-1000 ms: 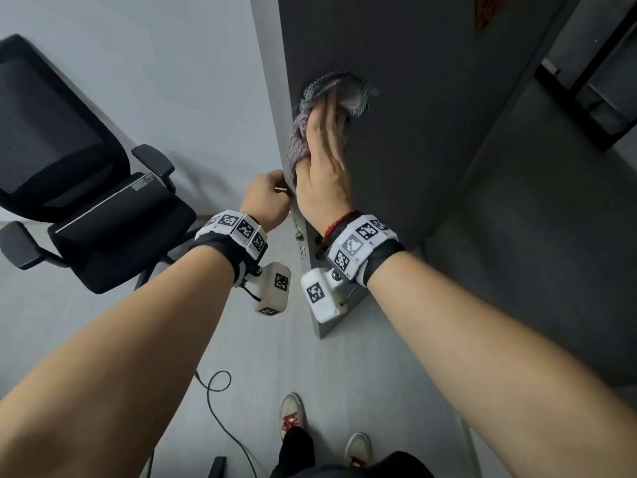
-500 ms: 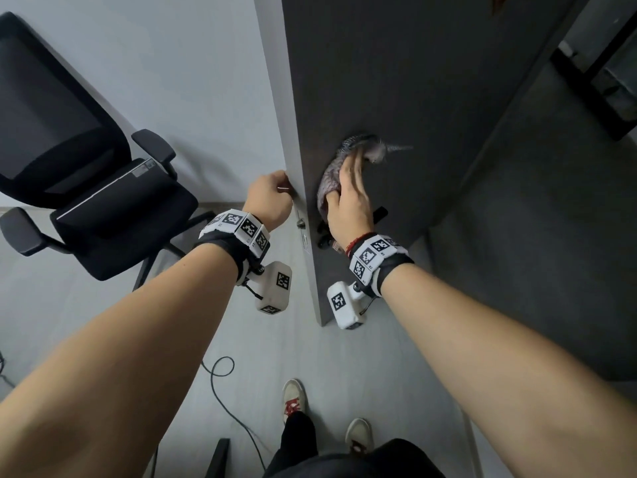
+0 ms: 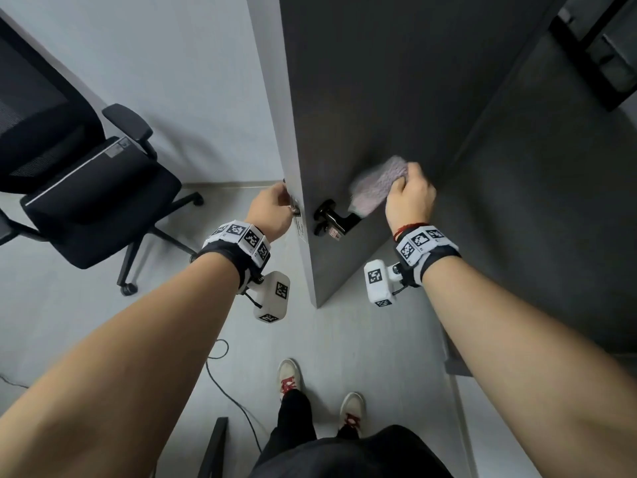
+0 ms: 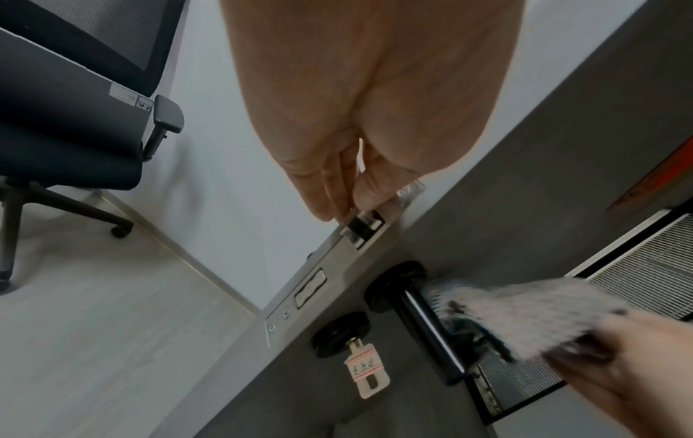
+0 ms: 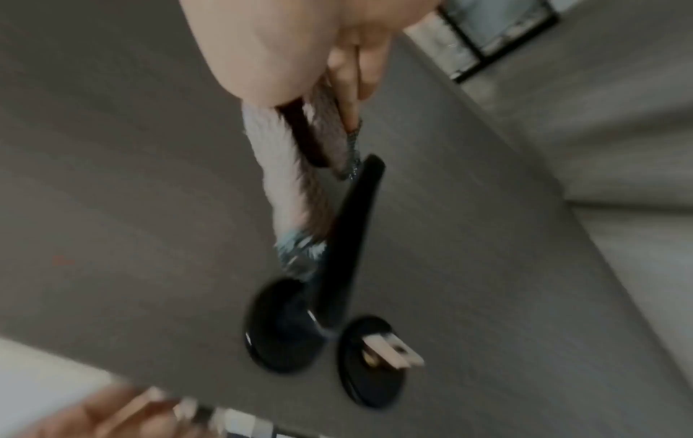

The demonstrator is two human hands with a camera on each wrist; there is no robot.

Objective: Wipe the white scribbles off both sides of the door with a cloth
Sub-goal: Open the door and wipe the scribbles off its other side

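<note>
The dark grey door [image 3: 386,98] stands ajar, its edge toward me. My right hand [image 3: 410,198] grips a pinkish-grey cloth [image 3: 375,188] beside the door face, just right of the black lever handle [image 3: 336,217]. The cloth [image 5: 296,166] hangs from the fingers above the handle [image 5: 337,243] and is blurred. My left hand [image 3: 272,208] holds the door's edge at the metal latch plate [image 4: 360,225], its fingers [image 4: 330,189] curled there. No white scribbles show on the visible door face.
A key [image 4: 365,370] hangs in the lock under the handle. A black office chair [image 3: 69,174] stands at the left by the white wall. A cable [image 3: 224,381] lies on the floor near my shoes [image 3: 289,377]. A dark shelf frame [image 3: 593,56] is at the far right.
My right hand has slid the cloth down the door face and then out to the right of the handle. It now bunches the cloth instead of pressing it flat. The left hand stays on the door edge.
</note>
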